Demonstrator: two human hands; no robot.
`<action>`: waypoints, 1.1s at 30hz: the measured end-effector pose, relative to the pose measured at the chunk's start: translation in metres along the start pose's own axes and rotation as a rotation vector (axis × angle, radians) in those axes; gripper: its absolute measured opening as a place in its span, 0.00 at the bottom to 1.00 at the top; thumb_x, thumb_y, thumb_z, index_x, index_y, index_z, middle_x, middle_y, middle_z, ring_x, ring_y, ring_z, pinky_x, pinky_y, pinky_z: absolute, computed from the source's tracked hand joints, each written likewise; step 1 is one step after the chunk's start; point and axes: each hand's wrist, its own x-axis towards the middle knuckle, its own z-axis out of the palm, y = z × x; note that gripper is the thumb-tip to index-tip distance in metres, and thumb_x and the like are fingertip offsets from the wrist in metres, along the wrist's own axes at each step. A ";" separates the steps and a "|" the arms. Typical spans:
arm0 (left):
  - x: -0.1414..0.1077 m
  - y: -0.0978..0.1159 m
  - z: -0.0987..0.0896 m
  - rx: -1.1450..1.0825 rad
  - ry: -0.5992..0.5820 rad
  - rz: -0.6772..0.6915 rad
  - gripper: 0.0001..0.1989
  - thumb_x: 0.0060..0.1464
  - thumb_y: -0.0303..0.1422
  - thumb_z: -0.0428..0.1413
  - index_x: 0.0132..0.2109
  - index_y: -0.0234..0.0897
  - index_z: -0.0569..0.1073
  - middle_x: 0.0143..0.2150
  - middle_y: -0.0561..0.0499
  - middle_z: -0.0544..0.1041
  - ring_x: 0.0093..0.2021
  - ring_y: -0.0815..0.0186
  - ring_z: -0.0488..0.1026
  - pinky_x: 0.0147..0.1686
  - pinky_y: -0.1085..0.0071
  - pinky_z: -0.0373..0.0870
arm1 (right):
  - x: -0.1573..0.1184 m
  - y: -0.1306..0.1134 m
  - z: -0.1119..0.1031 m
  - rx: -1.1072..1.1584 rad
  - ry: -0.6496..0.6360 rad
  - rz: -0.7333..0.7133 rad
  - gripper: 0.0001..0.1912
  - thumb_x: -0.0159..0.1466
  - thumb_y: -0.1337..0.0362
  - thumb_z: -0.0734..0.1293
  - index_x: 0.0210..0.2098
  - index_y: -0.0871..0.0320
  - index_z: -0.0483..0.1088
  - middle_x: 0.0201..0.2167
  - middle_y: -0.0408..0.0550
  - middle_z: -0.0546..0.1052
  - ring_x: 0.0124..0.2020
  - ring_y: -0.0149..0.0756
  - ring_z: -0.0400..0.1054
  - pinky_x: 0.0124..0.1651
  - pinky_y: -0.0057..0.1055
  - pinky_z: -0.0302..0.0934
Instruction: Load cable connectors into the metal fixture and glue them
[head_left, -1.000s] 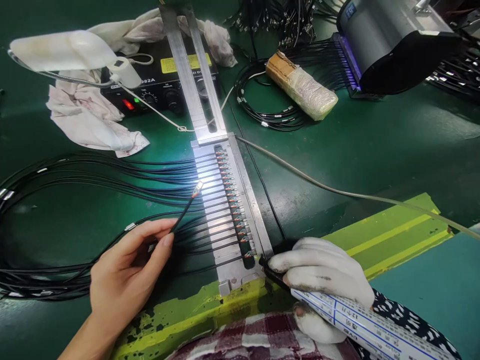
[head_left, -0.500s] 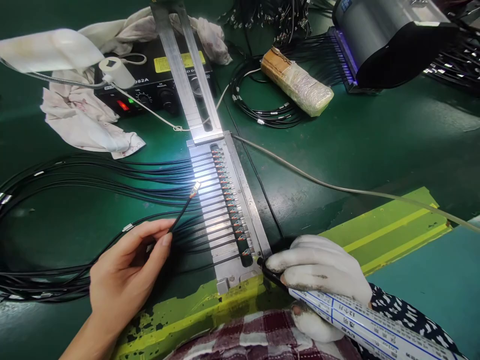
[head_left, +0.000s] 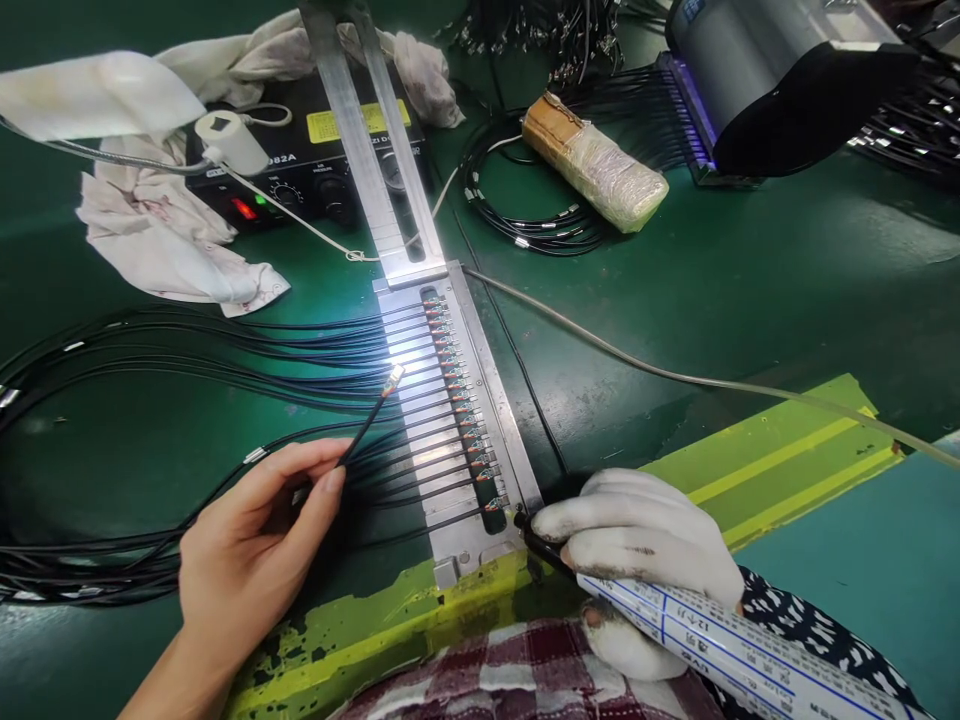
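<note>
My bare left hand pinches a black cable between thumb and fingers, its metal-tipped connector raised over the lit part of a metal fixture. Several black cables lie side by side across that fixture, their bared ends lined up along a dark slot. In a white, stained glove, my right hand is closed around a white labelled glue syringe. The syringe's black tip is near the lower right corner of the fixture; whether it touches cannot be told.
A black control box with knobs stands behind the fixture, beside a white cloth and a lamp. A wrapped block rests by coiled cables. A thin hose crosses the green table. Far right is a dark machine with violet light.
The cable's connector has shifted very slightly to the right and turned a little in my left hand. My right hand and the syringe stay practically where they were.
</note>
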 end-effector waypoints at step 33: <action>-0.001 -0.004 -0.001 0.012 -0.009 0.012 0.13 0.57 0.36 0.59 0.50 0.45 0.76 0.36 0.56 0.78 0.34 0.71 0.75 0.36 0.76 0.68 | 0.000 0.000 -0.002 -0.002 -0.002 -0.016 0.11 0.66 0.60 0.62 0.40 0.61 0.71 0.39 0.55 0.81 0.35 0.36 0.76 0.33 0.34 0.67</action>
